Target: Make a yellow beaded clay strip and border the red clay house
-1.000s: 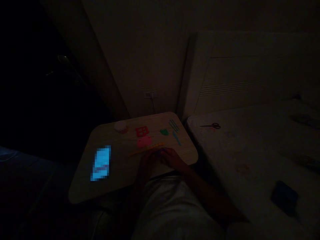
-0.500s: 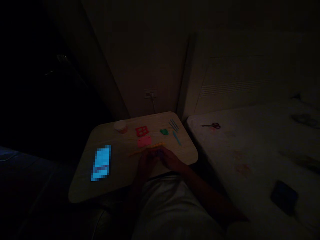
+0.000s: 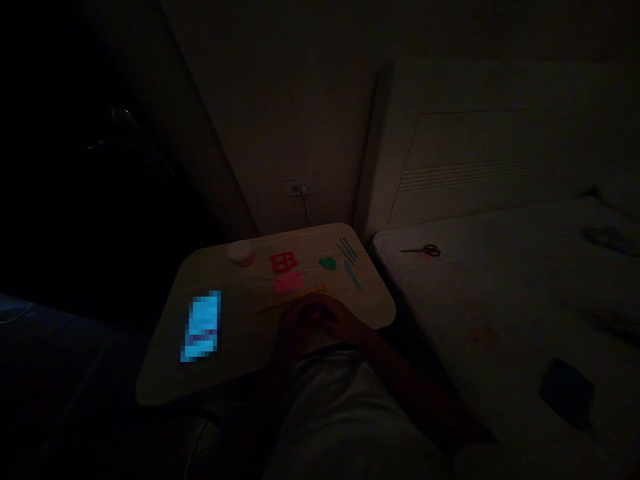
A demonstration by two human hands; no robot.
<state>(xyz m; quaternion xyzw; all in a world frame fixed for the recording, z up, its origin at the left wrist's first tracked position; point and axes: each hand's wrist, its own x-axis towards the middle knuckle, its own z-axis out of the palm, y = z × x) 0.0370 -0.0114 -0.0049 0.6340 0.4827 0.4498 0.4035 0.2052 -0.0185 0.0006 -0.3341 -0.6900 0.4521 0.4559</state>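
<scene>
Over the front edge of the table, my left hand (image 3: 294,321) and my right hand (image 3: 344,320) come together with fingers curled around a small dark purple lump (image 3: 317,311). It looks like modelling clay, though the dim light and my fingers hide most of it. Just beyond my fingertips lies a long orange-yellow strip (image 3: 280,305) with a bumpy right end. Behind that are a pink flat piece (image 3: 289,283) and a red window-shaped frame (image 3: 283,261). To their right sit a green lump (image 3: 328,263), a light-blue plastic knife (image 3: 353,275) and several thin blue sticks (image 3: 347,251).
A lit, pixelated screen (image 3: 201,327) lies on the left of the pale wooden table (image 3: 240,360). A tub (image 3: 242,253) stands at the back left. On the bed (image 3: 450,293) to the right are scissors (image 3: 421,251) and a dark blue object (image 3: 567,393). A plugged cable hangs from the wall socket (image 3: 299,187).
Both hands stay together at the same place while the fingers shift around the purple lump, which shows a little differently. Nothing else on the table has moved.
</scene>
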